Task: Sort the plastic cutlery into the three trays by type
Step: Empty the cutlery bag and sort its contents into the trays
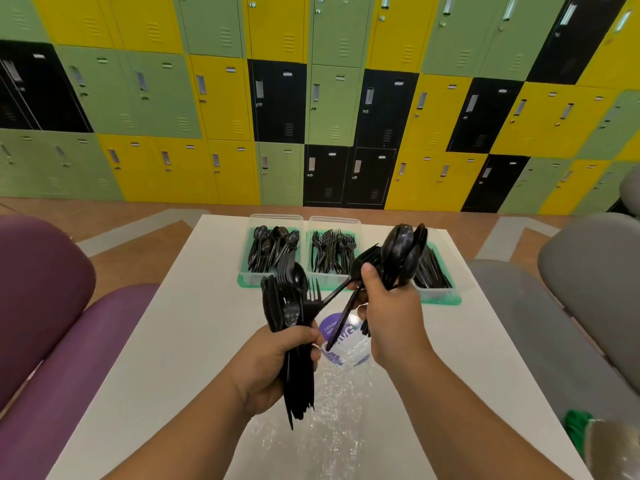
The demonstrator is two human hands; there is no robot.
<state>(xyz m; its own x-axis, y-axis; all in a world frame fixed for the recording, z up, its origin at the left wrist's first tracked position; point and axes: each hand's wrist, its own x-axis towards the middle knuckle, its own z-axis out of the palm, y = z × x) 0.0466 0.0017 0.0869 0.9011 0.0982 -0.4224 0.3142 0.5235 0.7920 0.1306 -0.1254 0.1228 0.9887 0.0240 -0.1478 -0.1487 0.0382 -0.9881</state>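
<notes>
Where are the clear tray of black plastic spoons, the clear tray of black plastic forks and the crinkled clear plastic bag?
spoon tray (275, 221): head view, far clear wall
fork tray (334, 223): head view, far clear wall
plastic bag (332, 410): head view, crinkled middle

trays (243, 280) (334, 222) (440, 300): 3 | cutlery bundles (287, 306) (403, 251): 2 | table (173, 341): 1 | plastic bag (341, 396): 1

Person, seen from the head camera. Left hand (277, 362) and right hand (391, 313): both bare. Left forearm (194, 427) and right forearm (467, 410): bare along all the length in view. Right thumbnail (369, 268): trimmed short, rounded.
</notes>
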